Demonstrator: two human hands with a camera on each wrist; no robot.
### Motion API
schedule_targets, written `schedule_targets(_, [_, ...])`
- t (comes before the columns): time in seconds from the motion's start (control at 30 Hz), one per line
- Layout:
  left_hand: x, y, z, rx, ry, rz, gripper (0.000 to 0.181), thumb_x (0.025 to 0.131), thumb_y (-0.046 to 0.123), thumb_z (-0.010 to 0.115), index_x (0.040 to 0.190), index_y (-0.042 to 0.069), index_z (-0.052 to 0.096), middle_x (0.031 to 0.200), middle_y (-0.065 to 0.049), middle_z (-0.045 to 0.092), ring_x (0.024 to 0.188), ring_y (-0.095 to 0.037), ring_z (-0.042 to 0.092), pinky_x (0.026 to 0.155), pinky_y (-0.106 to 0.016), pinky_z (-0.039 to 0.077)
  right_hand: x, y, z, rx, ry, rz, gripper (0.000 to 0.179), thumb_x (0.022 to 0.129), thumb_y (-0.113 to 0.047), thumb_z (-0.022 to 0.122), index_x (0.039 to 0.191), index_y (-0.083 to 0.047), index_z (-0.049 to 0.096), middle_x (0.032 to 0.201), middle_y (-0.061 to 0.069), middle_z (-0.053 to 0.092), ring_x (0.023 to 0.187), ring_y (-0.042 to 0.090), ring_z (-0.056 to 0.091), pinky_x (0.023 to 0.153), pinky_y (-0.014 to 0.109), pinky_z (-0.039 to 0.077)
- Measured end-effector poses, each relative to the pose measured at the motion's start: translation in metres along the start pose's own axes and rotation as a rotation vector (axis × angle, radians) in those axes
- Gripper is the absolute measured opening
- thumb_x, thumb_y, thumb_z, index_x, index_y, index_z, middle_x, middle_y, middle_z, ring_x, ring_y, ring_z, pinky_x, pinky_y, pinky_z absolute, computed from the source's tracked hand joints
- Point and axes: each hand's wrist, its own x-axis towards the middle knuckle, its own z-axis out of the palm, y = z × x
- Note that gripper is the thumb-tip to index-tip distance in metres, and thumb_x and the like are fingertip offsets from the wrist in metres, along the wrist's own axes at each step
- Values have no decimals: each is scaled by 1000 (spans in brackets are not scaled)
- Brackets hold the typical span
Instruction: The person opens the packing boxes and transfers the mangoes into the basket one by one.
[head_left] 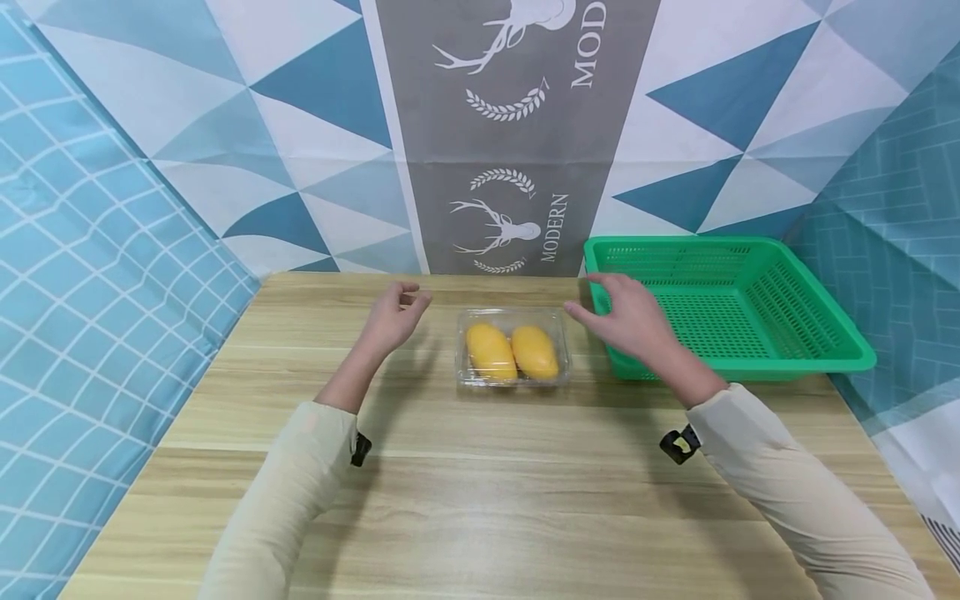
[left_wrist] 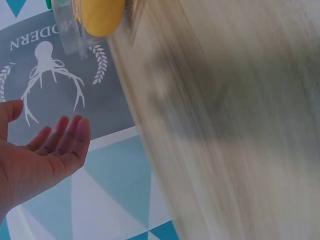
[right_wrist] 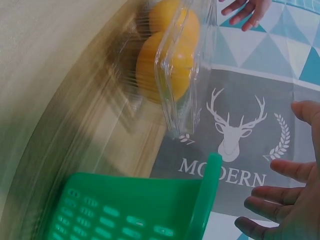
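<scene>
A clear plastic box [head_left: 513, 315] with two yellow mangoes [head_left: 535, 352] inside stands on the wooden table, its lid down. To its left, apart from it, my left hand [head_left: 395, 317] hovers with relaxed, slightly bent fingers and holds nothing. My right hand [head_left: 628, 317] is on the box's other side, over the near-left rim of a green basket [head_left: 720, 367], thumb and fingers spread. In the right wrist view, the box [right_wrist: 172, 107] and the spread fingers of my right hand [right_wrist: 295, 200] are apart. The left wrist view shows my left hand [left_wrist: 45, 157] with nothing in its palm.
The green perforated basket stands at the back right of the table [head_left: 480, 500], by the patterned wall covering [head_left: 315, 125]. A blue gridded cloth [head_left: 90, 292] hangs along the left side. Black wrist devices [head_left: 678, 446] sit at both cuffs.
</scene>
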Motion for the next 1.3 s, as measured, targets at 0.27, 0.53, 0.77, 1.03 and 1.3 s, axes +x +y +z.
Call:
schedule_targets(0.27, [-3, -2, 12, -128, -59, -87, 47, 97, 36, 48, 131, 4, 48, 120, -16, 56, 102, -31, 58, 73, -35, 57, 0, -5, 8, 9, -2, -16, 72, 85, -60, 53, 135, -9, 47, 140, 18, 45, 131, 39, 37, 104, 58, 34])
schedule_targets(0.53, [-4, -5, 17, -220, -79, -121, 46, 97, 33, 48, 130, 1, 47, 123, -21, 55, 103, -33, 59, 71, -33, 58, -1, -8, 12, 19, -3, -55, 72, 86, -61, 51, 135, -8, 48, 138, 18, 47, 130, 39, 38, 105, 58, 33])
schedule_targets(0.77, [-5, -9, 22, -307, -109, -152, 48, 96, 32, 50, 131, -1, 46, 121, -24, 55, 107, -39, 58, 75, -39, 58, -1, -12, 18, 34, -5, -66, 71, 87, -59, 53, 137, -9, 46, 139, 16, 47, 130, 37, 39, 104, 57, 34])
schedule_targets(1.03, [-8, -16, 34, -394, -152, -244, 45, 96, 31, 51, 130, 1, 47, 124, -25, 54, 110, -39, 57, 86, -45, 54, -4, -18, 24, 46, -18, -97, 71, 87, -57, 54, 138, -8, 44, 137, 16, 49, 128, 36, 42, 104, 55, 35])
schedule_targets(1.3, [-10, -20, 42, -444, -172, -282, 43, 96, 30, 50, 128, 1, 47, 121, -24, 56, 105, -37, 60, 79, -39, 57, -5, -24, 30, 90, -25, -115, 70, 86, -54, 58, 136, -8, 46, 138, 13, 49, 127, 33, 43, 104, 53, 36])
